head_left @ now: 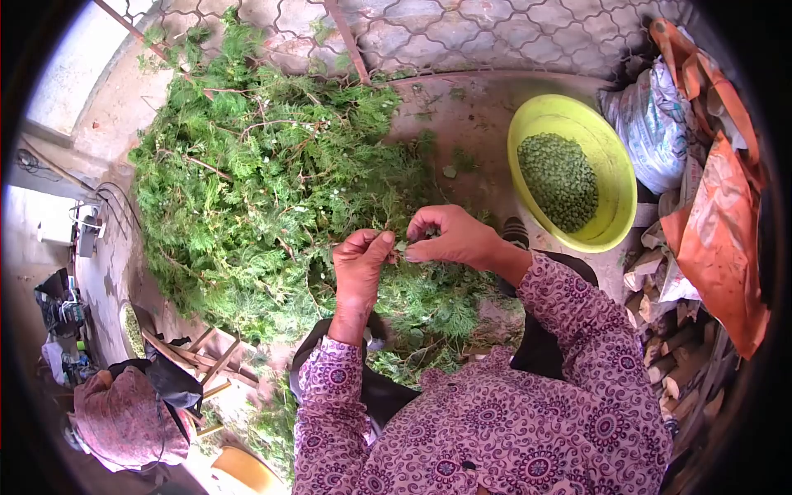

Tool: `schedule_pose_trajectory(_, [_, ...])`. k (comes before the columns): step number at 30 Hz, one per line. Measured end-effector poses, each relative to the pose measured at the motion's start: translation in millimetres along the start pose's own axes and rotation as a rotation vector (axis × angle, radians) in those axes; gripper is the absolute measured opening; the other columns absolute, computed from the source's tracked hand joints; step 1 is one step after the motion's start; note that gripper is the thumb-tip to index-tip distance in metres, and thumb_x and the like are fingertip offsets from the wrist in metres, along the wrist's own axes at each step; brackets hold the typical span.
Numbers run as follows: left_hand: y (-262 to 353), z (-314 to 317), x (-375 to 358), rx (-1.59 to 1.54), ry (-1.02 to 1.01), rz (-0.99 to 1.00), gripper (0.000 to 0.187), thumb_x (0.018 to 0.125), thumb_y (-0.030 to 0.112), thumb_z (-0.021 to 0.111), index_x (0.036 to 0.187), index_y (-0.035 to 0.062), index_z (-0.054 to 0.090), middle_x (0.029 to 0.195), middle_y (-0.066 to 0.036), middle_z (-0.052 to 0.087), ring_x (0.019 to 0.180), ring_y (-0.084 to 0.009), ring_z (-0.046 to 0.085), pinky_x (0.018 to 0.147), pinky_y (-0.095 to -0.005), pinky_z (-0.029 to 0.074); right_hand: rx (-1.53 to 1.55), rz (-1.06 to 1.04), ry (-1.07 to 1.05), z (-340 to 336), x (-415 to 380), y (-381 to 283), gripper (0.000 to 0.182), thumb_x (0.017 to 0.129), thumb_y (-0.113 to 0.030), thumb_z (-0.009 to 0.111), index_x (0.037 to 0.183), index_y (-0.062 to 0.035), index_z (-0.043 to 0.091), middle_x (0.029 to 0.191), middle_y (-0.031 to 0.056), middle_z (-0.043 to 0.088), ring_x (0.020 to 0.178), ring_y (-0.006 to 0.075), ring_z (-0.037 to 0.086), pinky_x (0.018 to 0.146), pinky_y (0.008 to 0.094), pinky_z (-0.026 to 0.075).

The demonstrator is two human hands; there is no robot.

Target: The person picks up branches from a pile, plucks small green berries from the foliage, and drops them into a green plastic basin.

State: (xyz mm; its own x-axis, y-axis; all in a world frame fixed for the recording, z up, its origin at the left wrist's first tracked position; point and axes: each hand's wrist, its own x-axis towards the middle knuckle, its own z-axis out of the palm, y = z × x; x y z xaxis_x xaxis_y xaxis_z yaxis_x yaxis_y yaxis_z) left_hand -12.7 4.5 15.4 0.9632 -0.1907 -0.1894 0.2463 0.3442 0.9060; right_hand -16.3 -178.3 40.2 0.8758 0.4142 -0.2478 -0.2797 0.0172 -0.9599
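Both of my hands meet over the near edge of a large heap of green, feathery branches (247, 190). My left hand (360, 262) pinches a thin sprig between thumb and forefinger. Close to its right, my right hand (450, 238) has thumb and forefinger curved around a small green bit (402, 246) at the sprig. What exactly lies between those fingertips is too small to tell. Right of the hands, a yellow-green basin (615, 194) holds many small round green pieces (558, 181).
White sacks (652, 128) and an orange bag (718, 247) lie at the right, above stacked firewood (681, 355). A metal lattice (495, 33) runs along the top. Another person (132, 417) sits lower left, near a wooden frame (219, 363) and a yellow object (246, 470).
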Motion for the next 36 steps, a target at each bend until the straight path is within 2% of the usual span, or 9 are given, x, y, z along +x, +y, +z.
schedule_pose_trajectory(2, [-1.5,1.3,0.0,0.048,-0.029,0.015,0.005,0.079,0.006,0.062,0.078,0.0017,0.060,0.068,-0.004,0.060,0.056,-0.0090,0.053,0.054,-0.0212,0.044,-0.272,-0.172,0.041,-1.2,5.9,8.6,0.026,0.070,-0.020,0.070,0.083,-0.0005,0.059,0.068,0.0001,0.055,0.063,0.0057,0.049,0.056,0.0214,0.040])
schedule_pose_trajectory(5, [-0.7,4.1,-1.1,0.051,-0.062,0.005,0.006,0.078,0.007,0.063,0.078,0.0021,0.059,0.069,-0.003,0.060,0.057,-0.0092,0.053,0.055,-0.0213,0.044,-0.265,-0.105,0.002,3.0,6.1,11.9,0.024,0.070,-0.022,0.068,0.079,-0.0006,0.060,0.066,-0.0004,0.055,0.064,0.0058,0.049,0.058,0.0224,0.041])
schedule_pose_trajectory(7, [4.5,7.6,-3.0,-0.230,-0.017,-0.210,0.010,0.077,0.007,0.064,0.083,0.0033,0.057,0.071,-0.003,0.060,0.058,-0.0095,0.053,0.055,-0.0215,0.043,-0.257,-0.072,0.029,3.6,2.9,3.1,0.024,0.071,-0.022,0.068,0.079,-0.0007,0.060,0.067,-0.0001,0.055,0.064,0.0055,0.049,0.058,0.0223,0.040])
schedule_pose_trajectory(10, [0.0,6.9,-3.3,-0.301,-0.030,-0.302,0.016,0.076,0.009,0.065,0.088,0.0048,0.055,0.072,-0.002,0.059,0.058,-0.0097,0.053,0.054,-0.0218,0.042,-0.265,-0.029,0.059,2.6,3.1,-1.7,0.023,0.072,-0.022,0.067,0.078,-0.0010,0.060,0.067,0.0002,0.055,0.064,0.0052,0.048,0.057,0.0224,0.040])
schedule_pose_trajectory(18, [-2.2,7.3,-5.3,-0.213,0.004,-0.329,0.013,0.078,0.008,0.063,0.087,0.0045,0.056,0.071,-0.001,0.058,0.059,-0.0083,0.051,0.055,-0.0212,0.041,-0.309,-0.121,0.130,4.2,4.3,8.7,0.027,0.067,-0.025,0.067,0.076,0.0003,0.061,0.064,0.0041,0.057,0.060,0.0078,0.050,0.056,0.0247,0.042])
schedule_pose_trajectory(21, [1.3,7.8,-7.0,-0.123,-0.063,-0.256,0.008,0.078,0.009,0.063,0.083,0.0042,0.057,0.070,0.000,0.058,0.058,-0.0074,0.050,0.054,-0.0205,0.040,-0.264,-0.102,0.052,2.4,2.3,6.2,0.020,0.072,-0.020,0.066,0.077,-0.0013,0.059,0.066,-0.0004,0.053,0.061,0.0054,0.047,0.053,0.0212,0.038])
schedule_pose_trajectory(23, [0.6,6.3,-6.3,-0.142,-0.085,-0.225,0.007,0.079,0.009,0.062,0.082,0.0042,0.058,0.069,0.000,0.057,0.058,-0.0069,0.049,0.053,-0.0200,0.039,0.208,0.179,-0.074,1.1,-1.8,-1.4,0.016,0.073,-0.016,0.063,0.078,-0.0017,0.058,0.065,0.0009,0.053,0.059,0.0071,0.048,0.048,0.0203,0.035])
schedule_pose_trajectory(29, [3.6,0.6,-4.0,-0.248,0.024,-0.229,0.008,0.079,0.011,0.063,0.082,0.0052,0.059,0.067,0.001,0.057,0.056,-0.0061,0.049,0.049,-0.0184,0.037,0.694,0.091,-0.241,-6.0,-6.9,-11.8,0.014,0.076,-0.011,0.058,0.086,-0.0015,0.054,0.076,0.0066,0.056,0.057,0.0109,0.050,0.044,0.0193,0.034])
schedule_pose_trajectory(36, [1.3,-2.3,0.2,-0.247,0.186,-0.220,0.010,0.078,0.013,0.064,0.082,0.0056,0.058,0.064,0.002,0.056,0.049,-0.0062,0.048,0.044,-0.0192,0.036,0.384,0.184,-0.158,-5.4,-4.5,-1.9,0.022,0.078,-0.021,0.061,0.087,-0.0026,0.054,0.077,0.0059,0.057,0.058,0.0080,0.051,0.045,0.0185,0.036])
